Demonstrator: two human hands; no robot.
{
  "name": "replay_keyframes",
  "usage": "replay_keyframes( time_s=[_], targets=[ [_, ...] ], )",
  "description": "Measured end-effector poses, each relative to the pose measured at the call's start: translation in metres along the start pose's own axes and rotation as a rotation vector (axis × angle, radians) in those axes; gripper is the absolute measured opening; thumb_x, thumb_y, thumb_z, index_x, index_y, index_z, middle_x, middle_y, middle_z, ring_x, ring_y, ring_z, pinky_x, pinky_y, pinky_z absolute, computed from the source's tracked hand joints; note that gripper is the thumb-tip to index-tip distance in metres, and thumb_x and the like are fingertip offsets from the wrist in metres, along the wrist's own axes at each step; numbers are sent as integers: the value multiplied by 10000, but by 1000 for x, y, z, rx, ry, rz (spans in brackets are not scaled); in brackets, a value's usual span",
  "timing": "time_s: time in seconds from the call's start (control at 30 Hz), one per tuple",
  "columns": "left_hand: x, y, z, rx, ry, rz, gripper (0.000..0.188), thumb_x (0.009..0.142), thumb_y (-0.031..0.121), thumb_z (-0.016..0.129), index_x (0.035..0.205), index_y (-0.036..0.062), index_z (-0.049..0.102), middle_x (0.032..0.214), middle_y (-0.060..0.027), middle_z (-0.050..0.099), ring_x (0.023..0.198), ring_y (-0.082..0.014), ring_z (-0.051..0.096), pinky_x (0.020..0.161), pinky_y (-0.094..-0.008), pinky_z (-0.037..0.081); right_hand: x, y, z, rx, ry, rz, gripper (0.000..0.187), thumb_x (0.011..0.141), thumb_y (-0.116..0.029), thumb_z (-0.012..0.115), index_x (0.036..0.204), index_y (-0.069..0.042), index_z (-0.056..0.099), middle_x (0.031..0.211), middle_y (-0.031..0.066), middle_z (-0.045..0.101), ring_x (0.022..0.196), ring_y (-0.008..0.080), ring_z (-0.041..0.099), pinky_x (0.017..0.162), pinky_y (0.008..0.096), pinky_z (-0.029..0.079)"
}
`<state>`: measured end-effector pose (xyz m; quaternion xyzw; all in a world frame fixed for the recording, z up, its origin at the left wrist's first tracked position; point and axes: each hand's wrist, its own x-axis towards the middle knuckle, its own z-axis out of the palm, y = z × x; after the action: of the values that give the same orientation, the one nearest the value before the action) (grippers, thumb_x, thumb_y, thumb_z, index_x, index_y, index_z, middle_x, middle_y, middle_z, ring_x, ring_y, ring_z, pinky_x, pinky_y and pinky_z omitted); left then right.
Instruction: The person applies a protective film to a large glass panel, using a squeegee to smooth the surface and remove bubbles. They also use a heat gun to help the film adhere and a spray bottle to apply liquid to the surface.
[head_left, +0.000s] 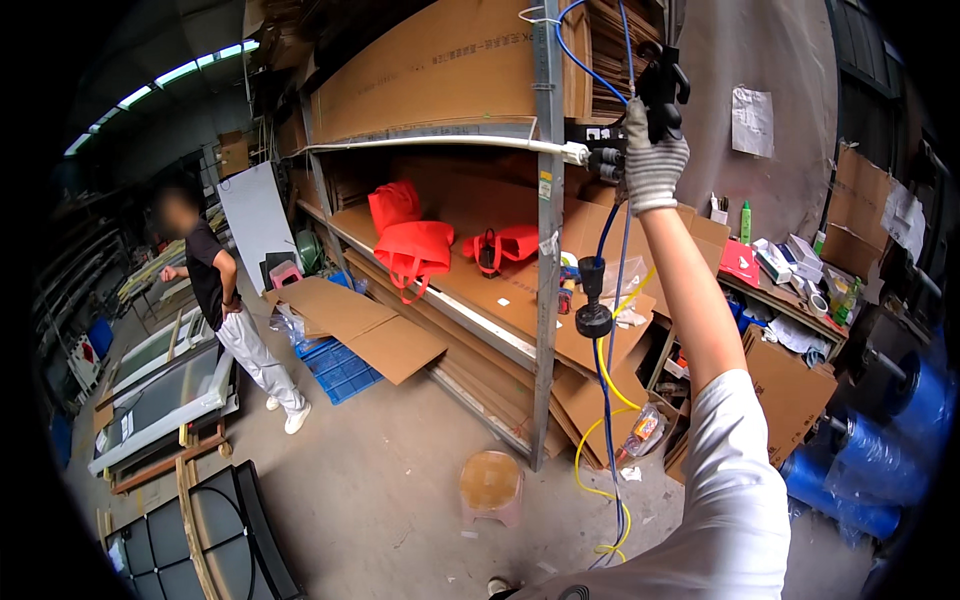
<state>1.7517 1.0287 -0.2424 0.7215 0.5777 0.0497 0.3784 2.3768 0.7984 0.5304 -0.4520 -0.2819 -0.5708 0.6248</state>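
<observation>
My right hand (655, 168), in a grey-and-white striped knit glove, is raised high beside the metal rack post (547, 300). Its fingers are closed around the lower part of a black tool (664, 92), whose exact kind I cannot make out. Thin blue hoses (590, 75) run near the tool and past the glove. Just left of the hand are dark fittings (604, 160) on the post, with a white plug and cable (574, 153) beside them. Below hangs a black tool with a round, wide end (593, 318). My left hand is out of view.
Red bags (415, 248) and cardboard lie on the rack shelf. A yellow coiled hose (590, 440) trails to the floor near a small stool (491, 482). A cluttered bench (790, 300) and blue film rolls (870, 460) stand right. Another person (215, 260) stands left beside stacked frames.
</observation>
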Motion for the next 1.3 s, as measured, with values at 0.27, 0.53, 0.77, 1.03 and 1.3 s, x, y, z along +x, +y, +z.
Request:
replay_keyframes(
  time_s=[0.27, 0.53, 0.77, 1.03, 1.3],
  targets=[
    [16, 89, -61, -43, 3, -38, 548, 943, 457, 401, 1117, -23, 599, 1120, -259, 616, 1080, -402, 567, 942, -426, 447, -9, 118, 29, -1434, -393, -148, 607, 808, -434, 630, 1293, -94, 497, 1101, 145, 632, 1117, 265, 560, 1009, 498, 337],
    [0, 132, -58, 65, -50, -27, 469, 939, 402, 442, 1009, -14, 648, 1024, -260, 647, 974, -354, 624, 871, -451, 476, -21, 127, 12, -1401, -540, -302, 643, 804, -416, 622, 1310, -58, 450, 1036, 150, 656, 1023, 275, 606, 968, 469, 392],
    [21, 145, -16, 44, 141, -17, 392, 933, 343, 474, 795, 17, 642, 760, -219, 650, 699, -409, 614, 622, -472, 481, 4, 106, 20, -1525, -726, -65, 527, 908, -472, 433, 1089, 0, 580, 917, 221, 687, 914, 331, 667, 937, 470, 415],
    [-30, 190, 1, 154, 88, -43, 367, 981, 312, 439, 879, -7, 589, 574, -81, 570, 502, -212, 578, 519, -361, 475, 8, 106, 42, -1274, -847, 61, 511, 942, -471, 364, 971, -68, 676, 952, 175, 684, 950, 344, 638, 903, 521, 415],
    [-72, 253, 32, 11, 42, -60, 371, 972, 322, 443, 891, -2, 604, 680, -118, 629, 601, -210, 586, 600, -365, 479, -1, 130, 56, -1229, -852, -54, 543, 922, -507, 414, 907, -49, 706, 883, 162, 692, 857, 332, 672, 839, 504, 485]
  ],
)
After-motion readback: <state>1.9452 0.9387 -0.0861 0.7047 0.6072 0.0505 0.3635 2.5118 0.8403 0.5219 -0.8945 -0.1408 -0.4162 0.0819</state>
